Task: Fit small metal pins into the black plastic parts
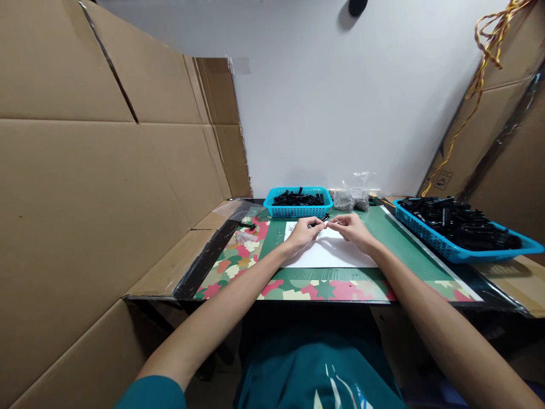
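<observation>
At twelve o'clock, our left hand (304, 233) pinches a black piece (325, 217); our right hand (352, 230) pinches narrowly, contents unclear; such close work calls for steadiness.

Our left hand (303, 233) and right hand (349, 229) meet over white paper (327, 255), pinching small piece, too tiny to identify. Blue basket (298, 212) of black parts behind, fuller one at right.

Both arms extended forward, left hand (307, 232) and right hand (348, 228) fingertips pinched close together.
</observation>
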{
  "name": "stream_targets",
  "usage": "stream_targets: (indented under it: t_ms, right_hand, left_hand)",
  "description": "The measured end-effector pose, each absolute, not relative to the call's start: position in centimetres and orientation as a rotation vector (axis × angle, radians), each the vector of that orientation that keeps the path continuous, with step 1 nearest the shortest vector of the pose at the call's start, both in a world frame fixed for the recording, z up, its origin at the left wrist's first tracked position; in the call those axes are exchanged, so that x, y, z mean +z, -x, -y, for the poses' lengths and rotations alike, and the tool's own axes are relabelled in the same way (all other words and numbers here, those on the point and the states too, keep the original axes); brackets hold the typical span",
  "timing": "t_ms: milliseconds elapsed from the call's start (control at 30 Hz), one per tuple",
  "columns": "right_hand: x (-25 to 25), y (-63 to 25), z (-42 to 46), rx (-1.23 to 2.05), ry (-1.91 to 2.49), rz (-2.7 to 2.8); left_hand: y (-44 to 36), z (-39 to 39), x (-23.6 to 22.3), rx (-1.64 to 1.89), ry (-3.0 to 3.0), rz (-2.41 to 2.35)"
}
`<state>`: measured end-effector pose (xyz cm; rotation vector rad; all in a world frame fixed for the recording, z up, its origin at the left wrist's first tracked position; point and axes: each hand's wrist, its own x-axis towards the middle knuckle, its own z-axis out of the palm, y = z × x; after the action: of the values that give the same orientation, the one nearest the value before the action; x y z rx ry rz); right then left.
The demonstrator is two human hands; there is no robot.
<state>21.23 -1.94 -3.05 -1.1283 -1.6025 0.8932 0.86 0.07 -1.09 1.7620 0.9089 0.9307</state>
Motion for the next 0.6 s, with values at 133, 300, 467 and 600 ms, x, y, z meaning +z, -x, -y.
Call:
stream_targets:
  t_ms: [133,300,467,600]
  right_hand:
    - [-2.77,-21.07,2.22,0.964,1.145,1.578]
    - [-2.59,-20.96,2.36,1.012,1.114,1.549]
    - [-2.72,-20.97,2.23,0.973,1.124,1.572]
    - [-2.74,-20.92,2.24,0.959,1.166,1.552]
  left_hand:
    - [-0.96,-0.36,-1.49,0.928,-1.718,-0.908]
    - [-1.03,-0.62,-1.83,0.893,-1.659,-0.886]
    - [-1.05,-0.33,-1.69,0.876,-1.662,-0.892]
    - [-0.91,-0.17,-1.44,0.853,-1.765,-0.897]
